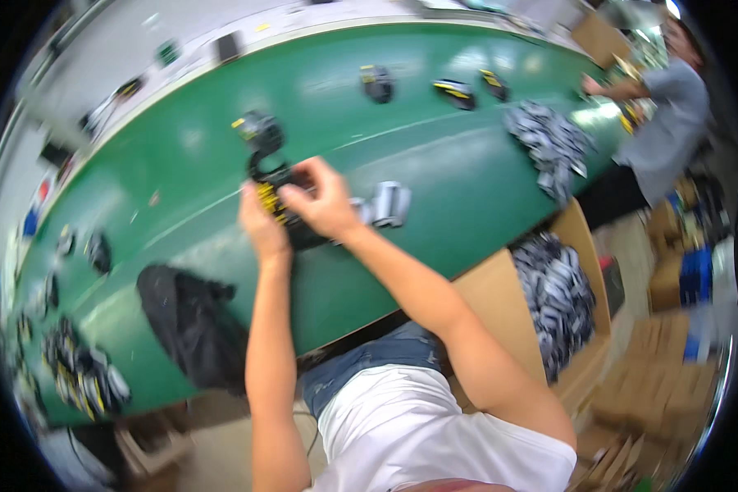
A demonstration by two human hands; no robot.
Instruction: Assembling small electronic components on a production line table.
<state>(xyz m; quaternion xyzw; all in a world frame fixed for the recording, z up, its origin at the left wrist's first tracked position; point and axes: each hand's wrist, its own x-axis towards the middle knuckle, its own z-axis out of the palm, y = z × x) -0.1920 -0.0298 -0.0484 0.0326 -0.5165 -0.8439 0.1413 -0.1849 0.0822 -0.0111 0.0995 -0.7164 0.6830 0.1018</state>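
My left hand (264,225) and my right hand (324,201) are closed around a black object with yellow parts (272,199), above the green table. Blur hides its exact kind. A black loop shows at its far end, and just beyond is a grey-black piece with a yellow tip (260,129); I cannot tell whether the two are joined. My left fingers grip the left side, while the right thumb presses near the top. Close to my right wrist lie light grey rectangular pieces (392,203). A black cloth bag (190,324) lies left of my left forearm.
The green table (451,168) bears several black-and-yellow items (377,84) at the back and a cluster (82,369) at lower left. Grey parts are heaped (549,146) at right, above an open carton (500,299) full of similar ones. Another person (668,123) stands at far right.
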